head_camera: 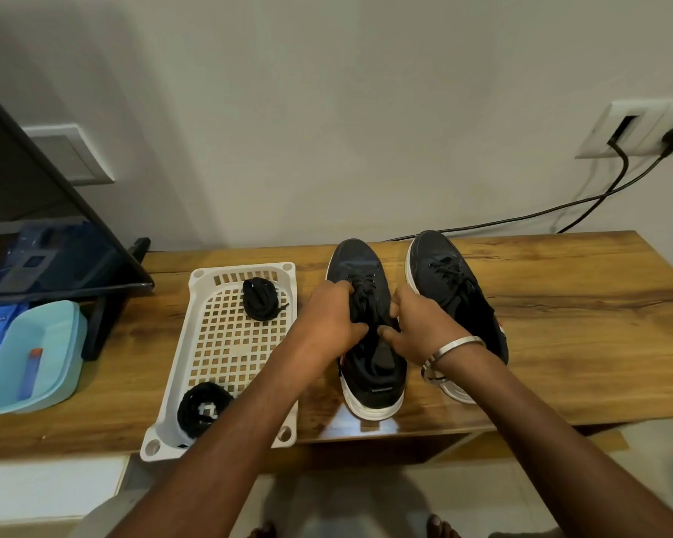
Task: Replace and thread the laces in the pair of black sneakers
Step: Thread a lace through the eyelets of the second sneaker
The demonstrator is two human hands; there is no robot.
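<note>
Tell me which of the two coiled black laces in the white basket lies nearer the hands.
The far coil, at the back of the white basket, just left of the left hand. The other coil sits in the basket's near corner, partly behind the forearm.

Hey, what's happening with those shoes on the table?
A person is working on the laces of the left sneaker, with the left hand and right hand both gripping them near the tongue. The right sneaker stands beside it, laced and untouched. Two coiled black laces wait in the white basket on the wooden table.
</note>
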